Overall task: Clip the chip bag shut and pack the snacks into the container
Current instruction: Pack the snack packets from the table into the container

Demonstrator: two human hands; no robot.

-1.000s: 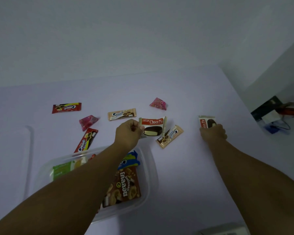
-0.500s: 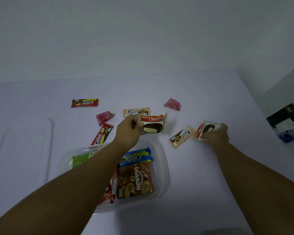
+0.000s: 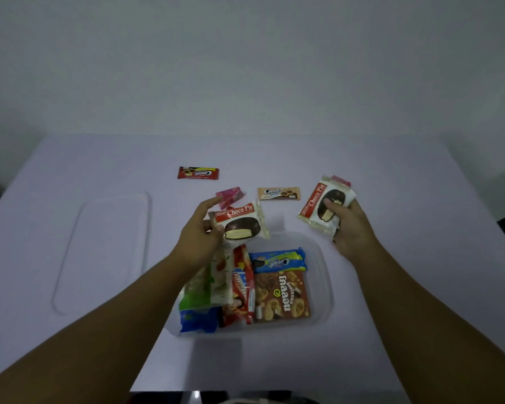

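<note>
Packing step in hand, w/ both hands loaded. Left hand (image 3: 200, 231) pinches a Choco Pie pack (image 3: 241, 224) by its left edge, thumb & fingers closed on the wrapper, pack hanging over the far rim of the container (image 3: 324, 275). Right hand (image 3: 349, 225) grips a second Choco Pie (image 3: 325, 207), fingers wrapped round it, held up to the right of the container & not yet over it. Container is near-centre on the table (image 3: 420, 258), already holding a brown snack box (image 3: 282, 297), a blue cookie pack (image 3: 279, 260), a red pack and green/blue bags on the left side; which of those is the chip bag, or whether it's clipped, can't tell. Lid (image 3: 105, 249) lies flat to the left, well apart. Next move prob. calls for lowering the left pack into a free gap, letting go, then bringing the right one across. Still loose on the table: red cookie bar (image 3: 198, 173), pink candy (image 3: 231, 195), tan cookie bar (image 3: 278, 193). Vs 0.5 s ago: both pies were down at table level, just being picked up; now both are lifted clear & drawn toward the container.
</note>
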